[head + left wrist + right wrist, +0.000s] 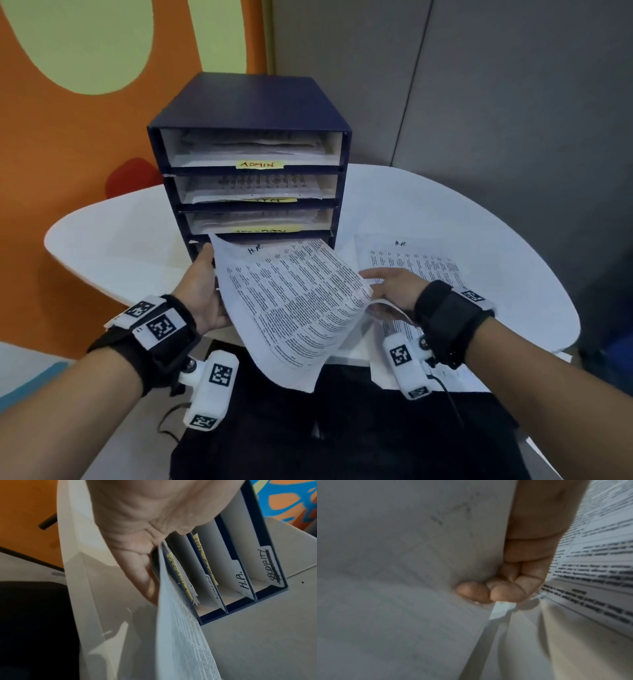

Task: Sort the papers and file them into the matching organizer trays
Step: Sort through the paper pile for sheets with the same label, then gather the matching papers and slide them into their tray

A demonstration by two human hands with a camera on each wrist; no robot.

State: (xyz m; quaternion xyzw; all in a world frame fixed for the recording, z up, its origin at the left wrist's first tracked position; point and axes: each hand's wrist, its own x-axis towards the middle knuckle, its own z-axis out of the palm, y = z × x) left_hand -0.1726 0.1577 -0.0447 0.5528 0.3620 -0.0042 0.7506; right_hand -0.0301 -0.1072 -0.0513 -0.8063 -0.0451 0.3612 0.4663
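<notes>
A dark blue organizer (246, 99) stands on the white table (120, 246); its top tray carries a yellow ADMIN label (260, 164). Both hands hold a printed sheet (294, 301) marked H.R., its top edge at the fourth slot. My left hand (202, 291) grips the sheet's left edge, fingers hidden beneath it. My right hand (390, 287) holds the right edge. In the right wrist view its fingers (505, 588) curl against the sheet's underside (402, 574). The left wrist view shows the sheet's edge (180, 635) beside an H.R. tab (241, 580).
A second H.R. sheet (411, 267) lies flat on the table right of the organizer, with more paper (394, 329) under my right wrist. The upper three trays hold papers. An orange wall (51, 154) stands at left and a grey partition (479, 85) behind.
</notes>
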